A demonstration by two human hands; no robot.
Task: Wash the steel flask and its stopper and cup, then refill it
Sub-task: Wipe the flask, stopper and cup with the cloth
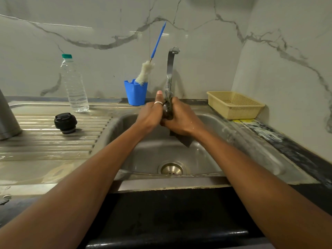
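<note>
One steel flask [7, 119] at the far left edge, only its lower body in frame, standing upright on the ribbed drainboard [45, 146]. Drainboard wet, streaks of water along the grooves.

Stopper [65, 123]: black, standing on the drainboard to the right of the flask, apart from it, untouched by either hand.

Behind the stopper, a clear plastic bottle [74, 85] with a green cap, upright at the back of the drainboard near the marbled wall.

Further right, a blue holder [136, 93] on the back ledge. A bottle brush [145, 72] stands in it, white head up, blue handle leaning right against the wall.

Tap [170, 69]: steel, rising just right of the holder, spout over the sink basin [206, 151]. Drain [172, 168] visible in the basin floor.

Left hand [152, 112]: over the back of the basin, just under the tap, pressed against a dark object [168, 112] held between both hands. One digit, ringed near its base, stands straight up. Other fingers motion-blurred; cannot tell whether they curl round the object.

Right hand [179, 121]: touching the left, fingers curled round the same dark object from the right side. A dark flat piece [182, 139] juts out below this hand, over the basin. What the dark object is cannot be told; it is mostly covered by the hands.

Both forearms bare, reaching in from the bottom corners.

Yellow mesh basket [235, 105] on the counter right of the basin, against the side wall.
</note>
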